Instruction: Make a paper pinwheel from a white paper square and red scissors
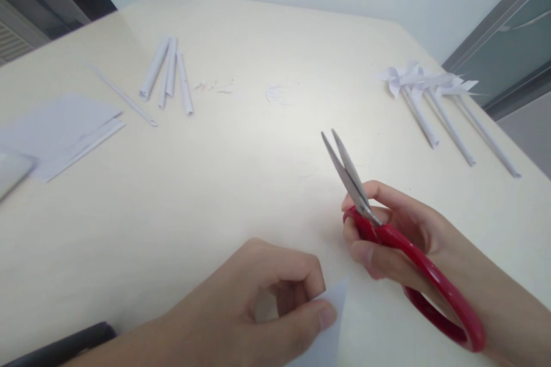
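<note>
near the table's (258,143) front edge the left hand (258,304) pinches a paper piece (331,321) flat, corner sticking out for cutting. right hand (400,241) grips red scissors (379,229), blades slightly apart, pointing away.

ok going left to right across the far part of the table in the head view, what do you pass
paper sheets → thin paper stick → paper rolls → paper scraps → pinwheels

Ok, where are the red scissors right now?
In the head view, the red scissors are in the right hand, lower right over the table, blades slightly apart, just right of the left hand pinching a paper piece.
</note>
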`<state>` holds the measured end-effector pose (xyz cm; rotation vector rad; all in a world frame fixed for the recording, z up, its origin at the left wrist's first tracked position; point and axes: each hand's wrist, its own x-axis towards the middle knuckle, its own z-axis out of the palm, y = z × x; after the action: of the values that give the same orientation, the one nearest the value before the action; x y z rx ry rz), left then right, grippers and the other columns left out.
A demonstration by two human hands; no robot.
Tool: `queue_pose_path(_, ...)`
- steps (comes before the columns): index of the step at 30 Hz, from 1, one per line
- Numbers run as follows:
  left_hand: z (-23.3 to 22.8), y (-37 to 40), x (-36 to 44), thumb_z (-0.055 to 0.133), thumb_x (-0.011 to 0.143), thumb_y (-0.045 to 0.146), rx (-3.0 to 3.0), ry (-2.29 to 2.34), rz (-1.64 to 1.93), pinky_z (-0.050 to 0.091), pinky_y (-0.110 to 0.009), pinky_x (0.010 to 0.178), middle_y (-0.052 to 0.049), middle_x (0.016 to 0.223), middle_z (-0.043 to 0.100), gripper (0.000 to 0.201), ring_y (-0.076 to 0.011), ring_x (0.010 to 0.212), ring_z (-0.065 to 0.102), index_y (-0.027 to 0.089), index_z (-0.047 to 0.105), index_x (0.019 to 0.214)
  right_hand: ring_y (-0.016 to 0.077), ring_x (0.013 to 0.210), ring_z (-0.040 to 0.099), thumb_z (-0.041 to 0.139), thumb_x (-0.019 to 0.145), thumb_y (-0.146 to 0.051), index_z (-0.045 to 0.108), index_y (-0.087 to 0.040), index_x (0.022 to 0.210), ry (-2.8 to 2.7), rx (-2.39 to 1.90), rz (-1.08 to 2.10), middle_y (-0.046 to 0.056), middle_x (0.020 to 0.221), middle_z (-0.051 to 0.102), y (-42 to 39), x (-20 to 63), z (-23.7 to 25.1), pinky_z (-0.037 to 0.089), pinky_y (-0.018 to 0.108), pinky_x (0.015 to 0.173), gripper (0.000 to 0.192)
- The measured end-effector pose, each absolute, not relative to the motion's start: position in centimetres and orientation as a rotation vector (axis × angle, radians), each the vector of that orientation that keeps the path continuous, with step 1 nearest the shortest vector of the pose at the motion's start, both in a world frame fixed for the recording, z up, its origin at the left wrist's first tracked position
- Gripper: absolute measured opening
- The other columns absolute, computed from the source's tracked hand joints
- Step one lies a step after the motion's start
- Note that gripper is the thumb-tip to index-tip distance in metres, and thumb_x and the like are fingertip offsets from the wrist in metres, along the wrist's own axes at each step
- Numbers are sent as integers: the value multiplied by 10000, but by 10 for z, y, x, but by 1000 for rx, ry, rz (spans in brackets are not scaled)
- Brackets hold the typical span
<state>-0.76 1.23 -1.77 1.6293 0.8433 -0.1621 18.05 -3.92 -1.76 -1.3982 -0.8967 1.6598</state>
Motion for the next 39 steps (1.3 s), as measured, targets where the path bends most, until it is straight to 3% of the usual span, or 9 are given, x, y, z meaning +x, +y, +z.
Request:
queue_pose_path(7,-18,14,-6,477,825,373,1589,792,-119,350,-168,505,34,591,478,286,-102,582,456,186,453,610,84,656,473,643,777,-151,498,-280,857,-916,-1352,1739,-42,786,560,-43,180,-20,378,187,569,210)
queue_pose_path(12,-22,16,-4,492,821,334,1572,732,-80,383,-165,525,38,581,503,253,-96,566,468,186,490,616,91,643,463,632,744,-61,496,-293,858,-921,-1301,1772,-61,687,489,-46,173,-23,347,196,528,293)
queue_pose_path(18,-17,16,-8,630,714,338,1608,823,-204,472,-206,648,14,800,649,143,-166,753,592,219,667,784,86,627,439,646,759,-139,496,-292,825,-927,-1407,1635,-48,744,482,-40,174,-19,336,181,479,224)
queue_pose_path(26,-7,19,-7,644,701,326,1434,860,-257,514,-275,786,13,989,677,266,-224,916,626,259,683,955,86,632,452,659,774,-209,509,-296,870,-932,-1483,1564,-39,775,517,-39,177,-17,350,171,492,198)
queue_pose_path(32,-18,19,-7,630,746,279,1221,876,-85,518,-241,679,8,909,687,209,-186,808,630,213,662,942,78,590,432,626,815,-323,521,-289,901,-872,-1420,1570,-50,693,509,-39,183,-17,363,183,527,140)
queue_pose_path(39,-7,22,-5,705,700,146,833,918,279,449,-128,521,58,634,610,81,-71,571,553,185,635,716,125,543,436,578,768,-557,498,-299,956,-878,-1381,1658,-25,645,501,-41,183,-10,346,256,486,329)
